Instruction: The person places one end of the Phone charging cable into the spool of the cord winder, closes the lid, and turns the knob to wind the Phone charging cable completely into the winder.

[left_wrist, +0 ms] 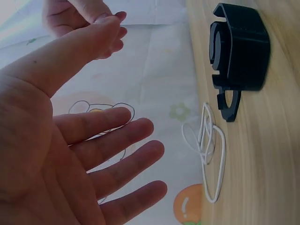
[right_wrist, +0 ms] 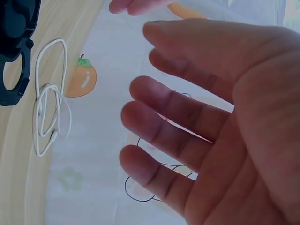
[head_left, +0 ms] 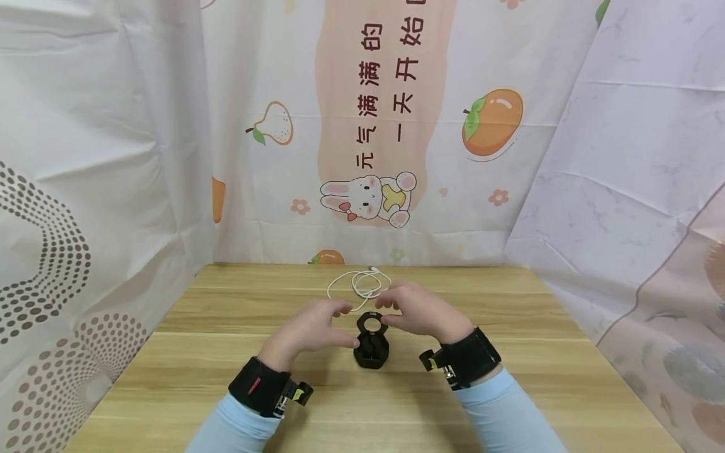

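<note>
A small black six-sided case (head_left: 371,357) lies on the wooden table with its ring-shaped lid (head_left: 362,319) swung out toward the back. Dark rounded shapes sit inside the case (left_wrist: 253,56) in the left wrist view. My left hand (head_left: 310,328) hovers to the left of it, fingers relaxed and holding nothing. On the other side, my right hand (head_left: 421,308) hangs over the table by the lid, its fingers loosely bent around nothing. In the right wrist view that palm (right_wrist: 225,173) is bare.
Behind the case lies a loosely coiled white cable (head_left: 330,288), near the back of the wooden table (head_left: 226,352). A printed curtain (head_left: 255,207) hangs along the back edge, with more cloth (head_left: 113,157) at both sides. Each wrist wears a black band with a small camera.
</note>
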`<state>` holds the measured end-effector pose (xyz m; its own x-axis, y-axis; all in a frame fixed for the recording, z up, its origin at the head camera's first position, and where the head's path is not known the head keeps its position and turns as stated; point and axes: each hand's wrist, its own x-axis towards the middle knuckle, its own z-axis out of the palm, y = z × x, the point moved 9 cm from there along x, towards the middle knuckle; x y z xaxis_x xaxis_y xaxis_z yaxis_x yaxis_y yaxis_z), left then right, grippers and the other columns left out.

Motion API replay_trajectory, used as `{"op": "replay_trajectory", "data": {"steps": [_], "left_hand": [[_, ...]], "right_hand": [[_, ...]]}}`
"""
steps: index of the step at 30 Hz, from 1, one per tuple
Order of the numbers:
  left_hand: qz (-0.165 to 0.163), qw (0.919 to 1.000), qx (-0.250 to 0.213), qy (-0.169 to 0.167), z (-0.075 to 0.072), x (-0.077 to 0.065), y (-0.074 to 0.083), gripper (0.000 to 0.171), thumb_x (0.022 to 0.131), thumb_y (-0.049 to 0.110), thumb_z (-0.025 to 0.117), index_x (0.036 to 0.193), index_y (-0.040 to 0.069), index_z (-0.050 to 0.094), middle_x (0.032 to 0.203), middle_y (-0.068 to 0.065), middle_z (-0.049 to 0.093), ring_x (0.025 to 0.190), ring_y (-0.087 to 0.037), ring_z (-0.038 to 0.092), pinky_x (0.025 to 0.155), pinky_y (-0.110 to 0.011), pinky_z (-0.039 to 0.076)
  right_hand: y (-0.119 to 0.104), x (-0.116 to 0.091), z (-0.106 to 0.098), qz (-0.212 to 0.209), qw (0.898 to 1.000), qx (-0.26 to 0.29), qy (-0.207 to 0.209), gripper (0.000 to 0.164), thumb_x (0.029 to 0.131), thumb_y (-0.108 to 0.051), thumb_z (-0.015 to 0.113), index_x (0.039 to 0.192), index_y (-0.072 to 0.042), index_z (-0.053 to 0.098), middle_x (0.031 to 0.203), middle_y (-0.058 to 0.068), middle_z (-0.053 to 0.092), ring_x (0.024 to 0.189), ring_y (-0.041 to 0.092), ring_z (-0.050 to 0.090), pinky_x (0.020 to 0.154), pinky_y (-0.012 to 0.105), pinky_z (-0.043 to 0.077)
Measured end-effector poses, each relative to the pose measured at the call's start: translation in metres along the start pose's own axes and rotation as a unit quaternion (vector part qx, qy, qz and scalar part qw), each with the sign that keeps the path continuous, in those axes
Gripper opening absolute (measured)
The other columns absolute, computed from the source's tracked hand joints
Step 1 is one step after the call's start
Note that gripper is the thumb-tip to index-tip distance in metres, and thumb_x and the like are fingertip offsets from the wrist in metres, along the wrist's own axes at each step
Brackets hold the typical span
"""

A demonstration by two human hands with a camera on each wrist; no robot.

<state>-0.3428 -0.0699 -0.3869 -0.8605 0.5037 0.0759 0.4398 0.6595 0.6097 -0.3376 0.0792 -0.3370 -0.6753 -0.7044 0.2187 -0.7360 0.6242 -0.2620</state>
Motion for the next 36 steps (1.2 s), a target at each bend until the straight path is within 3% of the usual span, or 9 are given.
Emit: {"op": "replay_trajectory", "data": {"steps": [11, 19, 29, 36], "left_hand": [[-0.002, 0.9991, -0.011, -0.04, 0.027, 0.01, -0.004, 0.076, 0.077, 0.038, 0.089, 0.14, 0.006, 0.06, 0.138, -0.012, 0.061, 0.127, -0.034, 0.056, 0.102, -0.049, 0.047], [0.012, 0.9979, -0.015, -0.062, 0.049, 0.014, -0.008, 0.073, 0.077, 0.035, 0.089, 0.137, 0.002, 0.061, 0.133, -0.011, 0.063, 0.125, -0.033, 0.057, 0.102, -0.048, 0.047], [0.016, 0.9968, -0.004, -0.078, 0.062, 0.019, -0.006, 0.06, 0.074, 0.027, 0.09, 0.126, 0.008, 0.067, 0.106, 0.002, 0.068, 0.093, -0.013, 0.061, 0.085, -0.031, 0.049], [0.005, 0.9965, -0.006, -0.083, 0.068, 0.022, -0.011, 0.054, 0.074, 0.022, 0.089, 0.122, 0.011, 0.067, 0.102, 0.005, 0.067, 0.092, -0.012, 0.061, 0.085, -0.03, 0.049]], "right_hand": [[0.012, -0.001, 0.022, 0.0, 0.999, 0.028, -0.045, 0.019, 0.088, -0.008, 0.078, 0.106, -0.013, 0.077, 0.108, 0.004, 0.073, 0.088, 0.016, 0.064, 0.077, 0.032, 0.054], [0.022, -0.005, 0.044, 0.009, 0.997, 0.053, -0.055, 0.022, 0.088, -0.004, 0.076, 0.109, -0.009, 0.077, 0.106, 0.008, 0.073, 0.087, 0.028, 0.066, 0.074, 0.031, 0.053], [0.034, -0.01, 0.069, 0.04, 0.994, 0.072, -0.069, 0.024, 0.086, -0.003, 0.078, 0.107, -0.015, 0.078, 0.102, -0.001, 0.069, 0.086, 0.019, 0.062, 0.074, 0.031, 0.051], [0.039, -0.01, 0.077, 0.035, 0.993, 0.087, -0.074, 0.028, 0.085, -0.001, 0.076, 0.109, -0.015, 0.077, 0.101, -0.006, 0.068, 0.087, 0.021, 0.063, 0.073, 0.03, 0.05]]}}
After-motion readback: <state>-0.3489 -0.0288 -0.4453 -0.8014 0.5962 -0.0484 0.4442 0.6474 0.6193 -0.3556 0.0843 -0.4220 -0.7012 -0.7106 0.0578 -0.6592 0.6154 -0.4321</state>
